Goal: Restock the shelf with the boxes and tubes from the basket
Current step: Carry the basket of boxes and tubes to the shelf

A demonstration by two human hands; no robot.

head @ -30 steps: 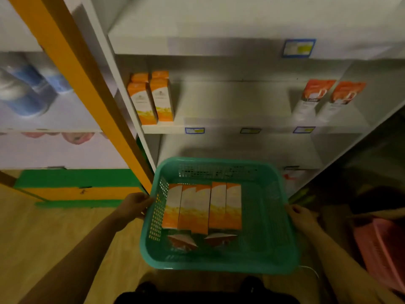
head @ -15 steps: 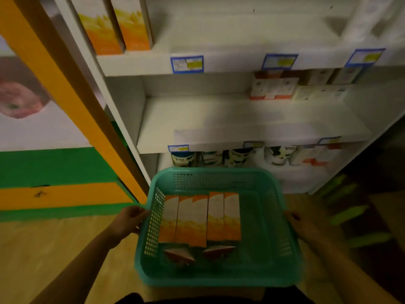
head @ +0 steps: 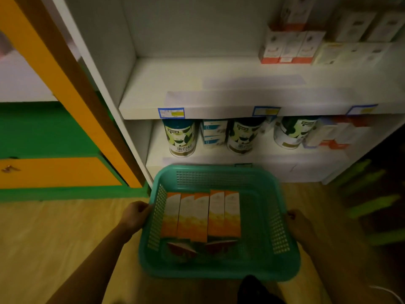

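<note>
I hold a teal plastic basket (head: 282,268) low in front of the white shelf unit (head: 219,99). My left hand (head: 134,215) grips its left rim and my right hand (head: 298,224) grips its right rim. Several orange-and-white boxes (head: 202,216) lie side by side in the basket's left half. Below them lie two tubes (head: 182,249) with red and white ends, partly hidden by the boxes. The right half of the basket holds nothing.
Red-and-white cartons (head: 289,48) stand at the back right of the middle shelf. Round tins (head: 180,137) and small boxes fill the bottom shelf. An orange and brown post (head: 72,88) and a green-orange cabinet (head: 50,170) stand to the left, on a wooden floor.
My view has dropped from the upper shelves to the lower ones, and the basket has come down with it towards the floor. Both hands keep hold of the rims.
</note>
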